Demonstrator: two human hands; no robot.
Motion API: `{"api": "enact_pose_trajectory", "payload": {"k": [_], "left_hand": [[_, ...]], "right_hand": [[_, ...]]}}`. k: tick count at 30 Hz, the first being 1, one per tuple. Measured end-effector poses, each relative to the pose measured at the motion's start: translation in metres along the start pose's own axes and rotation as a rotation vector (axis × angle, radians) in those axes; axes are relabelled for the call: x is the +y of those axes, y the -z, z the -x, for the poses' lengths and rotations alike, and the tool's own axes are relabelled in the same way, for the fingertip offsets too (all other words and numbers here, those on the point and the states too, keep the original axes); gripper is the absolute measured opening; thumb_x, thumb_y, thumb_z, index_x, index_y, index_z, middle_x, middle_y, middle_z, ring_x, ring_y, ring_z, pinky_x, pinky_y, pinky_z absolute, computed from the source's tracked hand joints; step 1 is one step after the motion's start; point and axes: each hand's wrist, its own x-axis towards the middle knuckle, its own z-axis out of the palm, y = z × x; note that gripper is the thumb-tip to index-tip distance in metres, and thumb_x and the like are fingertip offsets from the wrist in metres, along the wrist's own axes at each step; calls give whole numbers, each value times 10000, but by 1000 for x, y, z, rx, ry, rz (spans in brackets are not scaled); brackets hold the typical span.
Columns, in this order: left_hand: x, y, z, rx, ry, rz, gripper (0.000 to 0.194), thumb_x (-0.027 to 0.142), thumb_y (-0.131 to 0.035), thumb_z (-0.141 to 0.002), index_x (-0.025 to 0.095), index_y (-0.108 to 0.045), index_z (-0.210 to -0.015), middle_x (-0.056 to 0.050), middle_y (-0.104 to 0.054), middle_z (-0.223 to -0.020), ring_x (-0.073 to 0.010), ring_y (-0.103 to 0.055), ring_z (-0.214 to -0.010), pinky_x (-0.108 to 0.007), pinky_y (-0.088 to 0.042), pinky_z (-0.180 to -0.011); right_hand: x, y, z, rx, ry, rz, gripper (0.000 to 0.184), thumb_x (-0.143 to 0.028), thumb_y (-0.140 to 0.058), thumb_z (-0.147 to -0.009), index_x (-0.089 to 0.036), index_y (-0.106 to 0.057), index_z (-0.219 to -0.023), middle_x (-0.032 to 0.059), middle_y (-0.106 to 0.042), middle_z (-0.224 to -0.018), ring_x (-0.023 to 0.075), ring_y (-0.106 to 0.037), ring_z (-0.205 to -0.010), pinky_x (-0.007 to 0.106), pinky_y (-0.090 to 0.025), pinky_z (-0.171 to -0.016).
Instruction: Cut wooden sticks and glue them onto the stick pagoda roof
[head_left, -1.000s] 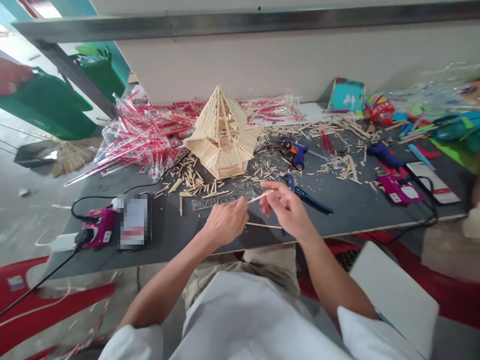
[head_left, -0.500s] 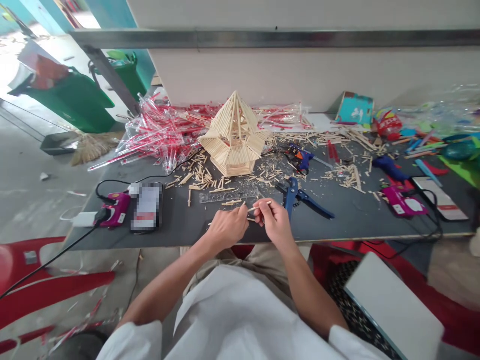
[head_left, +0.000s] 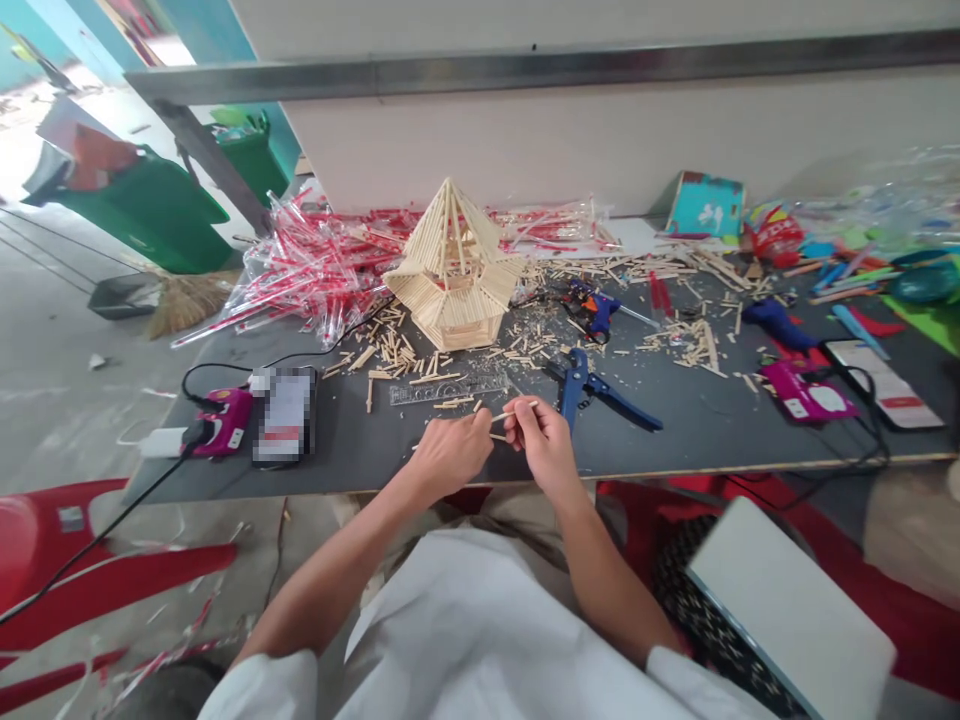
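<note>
A dark grey tabletop (head_left: 360, 430) spans mid-frame, with a pale wooden stick model (head_left: 454, 300) at centre amid loose stick pieces (head_left: 397, 350), and red-and-clear wrappers (head_left: 307, 270) heaped to its left. Below the model lie a clear ruler (head_left: 448, 389) and, rightward, a blue cutter (head_left: 615, 397). A phone (head_left: 282, 415) sits centre-left beside a magenta power block (head_left: 231, 424).

Head-worn view, forward and down

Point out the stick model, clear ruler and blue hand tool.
Stick model (head_left: 456, 303), head view: front eave panel.
Clear ruler (head_left: 448, 389), head view: middle of its face.
Blue hand tool (head_left: 615, 396), head view: handle angled rightward.
</note>
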Motion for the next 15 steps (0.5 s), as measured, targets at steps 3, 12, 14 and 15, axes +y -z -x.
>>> {"api": "enact_pose_trajectory", "payload": {"k": [3,12,14,15], "left_hand": [[-9,2,-4,11,4,3,159,272,-404,-1004,200,-543,-1033,-69,-756,-914,-274,-725,-737,-320,-291,-558],[-86,31,-38,194,113,53,259,286,-288,-1062,186,-514,-1140,-86,-732,-880,-253,-699,-769,-322,-324,-637],[-92,27,-40,203,99,75,250,288,-300,-1062,191,-520,-1130,-70,-724,-854,-239,-690,-754,-319,-327,-643],[-93,25,-40,208,95,83,250,292,-301,-1064,192,-523,-1122,-64,-719,-841,-235,-687,-747,-318,-329,-644]], "right_hand": [[4,0,0,-19,9,81,374,-546,-505,-1018,-191,-621,-1041,-13,-596,-748,107,-558,-583,236,-443,-516],[8,-5,22,-187,232,528,120,-326,-657,-962,-228,-713,-1002,36,-677,-891,183,-615,-831,340,-484,-810],[10,-8,20,-231,288,597,95,-284,-645,-965,-222,-714,-984,49,-690,-915,207,-618,-893,374,-480,-867],[11,-9,17,-245,315,630,88,-266,-640,-966,-221,-714,-974,53,-696,-918,217,-612,-905,389,-474,-881]]}}
